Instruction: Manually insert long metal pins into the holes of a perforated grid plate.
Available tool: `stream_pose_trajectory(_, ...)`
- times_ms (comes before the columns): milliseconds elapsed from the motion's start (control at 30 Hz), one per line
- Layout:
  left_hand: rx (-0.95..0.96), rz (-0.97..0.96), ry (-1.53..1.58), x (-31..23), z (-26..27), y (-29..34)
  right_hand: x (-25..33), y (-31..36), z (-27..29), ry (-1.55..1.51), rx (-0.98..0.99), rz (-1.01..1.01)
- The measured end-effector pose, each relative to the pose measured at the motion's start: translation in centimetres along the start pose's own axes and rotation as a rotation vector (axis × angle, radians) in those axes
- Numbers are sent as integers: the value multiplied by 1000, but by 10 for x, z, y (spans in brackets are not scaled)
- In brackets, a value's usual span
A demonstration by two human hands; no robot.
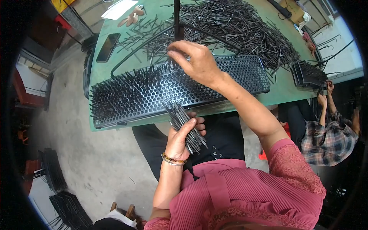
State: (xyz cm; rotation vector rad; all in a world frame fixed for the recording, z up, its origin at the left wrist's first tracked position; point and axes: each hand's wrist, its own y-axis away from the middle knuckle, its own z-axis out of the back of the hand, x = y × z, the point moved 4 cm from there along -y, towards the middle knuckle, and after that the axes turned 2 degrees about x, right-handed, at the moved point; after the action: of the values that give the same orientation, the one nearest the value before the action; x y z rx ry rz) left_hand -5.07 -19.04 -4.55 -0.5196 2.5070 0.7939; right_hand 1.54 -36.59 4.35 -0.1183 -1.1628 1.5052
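Observation:
My left hand [183, 134] is wrapped round a bundle of thin black sticks [179, 117] just off the near edge of a long black perforated tray [168, 90]. Many sticks [119, 88] stand upright in the holes over the tray's left part, while rows of bare holes show in its middle and right. Above the tray's far edge is my right hand [197, 63], its thumb and forefinger drawn together. What lies in that pinch, if anything, is too small to make out against the dark sticks behind.
A large heap of loose black sticks [230, 27] covers the far side of the green table [105, 74]. A black metal frame [176, 19] rises behind the tray. At the left lies a phone [108, 47]. On the right, another person's hands [324, 97] work at a second black tray [306, 76].

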Motion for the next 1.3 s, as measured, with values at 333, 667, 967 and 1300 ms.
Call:
stream_pose_trajectory(333,9,5,10,0,0,0,2,3,-14,93,51,83)
stream_pose_trajectory(667,1,19,12,-1,-2,1,-12,6,-17,-27,125,-129)
stream_pose_trajectory(967,7,22,14,-1,-3,-1,-11,5,-21,24,94,-196)
stream_pose_trajectory(1300,53,7,-157,-3,-7,2,-9,12,-19,-15,-29,-150)
